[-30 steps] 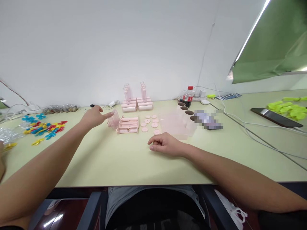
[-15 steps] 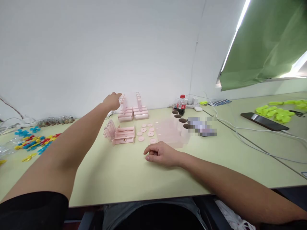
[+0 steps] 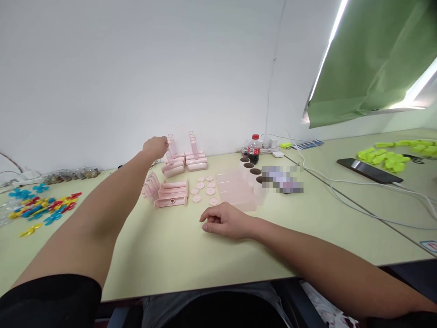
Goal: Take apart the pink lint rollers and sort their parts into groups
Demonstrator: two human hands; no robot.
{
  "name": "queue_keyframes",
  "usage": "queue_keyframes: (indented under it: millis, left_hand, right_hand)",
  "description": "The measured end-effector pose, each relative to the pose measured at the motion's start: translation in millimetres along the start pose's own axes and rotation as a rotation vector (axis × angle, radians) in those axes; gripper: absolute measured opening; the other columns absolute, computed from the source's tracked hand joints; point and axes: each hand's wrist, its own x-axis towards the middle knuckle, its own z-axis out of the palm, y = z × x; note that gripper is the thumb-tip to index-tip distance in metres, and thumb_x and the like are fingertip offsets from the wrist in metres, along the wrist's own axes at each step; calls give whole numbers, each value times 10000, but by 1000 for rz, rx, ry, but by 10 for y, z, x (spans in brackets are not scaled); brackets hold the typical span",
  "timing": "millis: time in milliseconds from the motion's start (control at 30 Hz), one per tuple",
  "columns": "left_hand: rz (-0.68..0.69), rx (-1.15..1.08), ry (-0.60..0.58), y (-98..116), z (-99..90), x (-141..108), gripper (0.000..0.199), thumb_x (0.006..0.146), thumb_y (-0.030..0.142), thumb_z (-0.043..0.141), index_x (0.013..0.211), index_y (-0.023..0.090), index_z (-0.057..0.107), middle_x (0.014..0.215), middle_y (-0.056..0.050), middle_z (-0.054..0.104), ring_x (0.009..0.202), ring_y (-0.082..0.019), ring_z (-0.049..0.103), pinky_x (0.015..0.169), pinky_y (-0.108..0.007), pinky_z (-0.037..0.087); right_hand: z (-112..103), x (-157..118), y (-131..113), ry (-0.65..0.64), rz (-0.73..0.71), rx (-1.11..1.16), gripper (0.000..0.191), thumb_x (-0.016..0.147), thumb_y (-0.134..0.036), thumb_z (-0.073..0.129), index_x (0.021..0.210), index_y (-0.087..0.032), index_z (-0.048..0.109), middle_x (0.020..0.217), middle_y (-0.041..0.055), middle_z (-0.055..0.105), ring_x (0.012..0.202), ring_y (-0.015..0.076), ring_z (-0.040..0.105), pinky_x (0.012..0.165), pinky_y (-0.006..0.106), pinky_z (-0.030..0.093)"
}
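My left hand [image 3: 156, 147] reaches to the back of the table. Its fingers are closed on the upper part of an upright pink post, on a pink plastic stand [image 3: 173, 170] that sits slightly askew. Beside that stand is a similar pink stand [image 3: 197, 166] with its own upright posts. My right hand [image 3: 223, 222] rests on the table, fingers loosely curled and thumb apart, holding nothing. Near it lie pink discs [image 3: 213, 201] and a translucent pink tray-like piece [image 3: 235, 191]. An open pink frame [image 3: 171, 200] lies farther left, next to a bunch of pink posts [image 3: 150, 187].
Tubes with dark openings [image 3: 255, 171] and a blurred packet [image 3: 282, 179] stand to the right. Behind them is a cola bottle [image 3: 254, 149]. A phone [image 3: 368, 171] and white cable [image 3: 327, 175] lie farther right. Coloured plastic pieces [image 3: 44, 205] cover the left.
My left hand has drawn slightly lower, and the front-left pink stand has turned askew with it. My right hand stays resting on the table. The whole view has shifted a little.
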Motion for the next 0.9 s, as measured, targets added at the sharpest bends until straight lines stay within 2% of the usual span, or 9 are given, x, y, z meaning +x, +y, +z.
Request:
queue_keyframes:
  millis: [133,233,367,467,600,667,767,833,900]
  left_hand:
    - [69,-78,159,-34,-397,-161,259,898,332,439,996,223,652,1045,-110,724,906,-306,650,676,-361,452]
    - [113,-256,343,9,-766,-467,204,906,325,466,932,218,638,921,-50,736,752,-225,627,637,-324,447]
    - [90,-639,529,202,-1001,-1079,199,920,318,480,847,175,597,772,-10,670,559,-105,532,548,-253,430]
    - [54,-938,467,342,-859,-1503,208,921,313,471,775,177,529,612,16,560,468,-86,499,466,-233,411]
    - [-22,-997,276,362,-468,-1848,253,936,393,429,841,187,540,704,-22,630,581,-144,625,508,-274,503]
    - [-8,-869,379,332,-292,-1949,256,914,425,478,966,191,569,896,-67,684,763,-199,680,623,-329,557]
    - [206,-540,595,361,-91,-2079,334,891,351,521,1187,196,543,1203,-133,646,1100,-290,626,939,-478,502]
    - [411,-349,565,444,11,-2157,347,897,284,509,1233,204,535,1252,-139,636,1188,-315,578,1063,-543,381]
    - [517,-261,451,542,93,-2208,295,910,249,497,1196,211,561,1141,-125,684,1088,-305,625,1003,-524,415]
  right_hand:
    - [12,24,21,77,40,21,277,845,-396,647,981,-165,718,717,7,639,650,126,554,609,241,416]
    - [3,54,48,197,84,61,287,848,-404,644,994,-167,711,753,17,645,672,136,566,633,260,431]
    - [-64,75,42,379,81,224,547,865,-467,619,1337,-204,535,1109,88,630,675,122,574,613,280,490]
    - [-124,55,-8,490,1,369,755,833,-550,643,1457,-249,344,1362,154,502,763,148,616,578,288,529]
    - [-193,4,-109,570,-145,444,640,789,-580,687,1257,-189,492,1228,151,624,1015,249,638,779,352,555]
    - [-246,-11,-163,608,-163,444,608,773,-562,712,1206,-182,517,1181,143,652,1062,268,627,831,371,542]
    - [-360,-10,-259,601,-95,401,578,738,-532,752,1139,-161,564,1084,128,682,957,254,650,733,335,539]
    - [-450,-1,-339,514,-23,384,545,730,-529,757,1082,-144,598,973,106,691,865,235,655,652,303,520]
    - [-540,7,-425,385,27,367,536,742,-529,747,1079,-133,617,878,80,682,811,221,652,609,281,500]
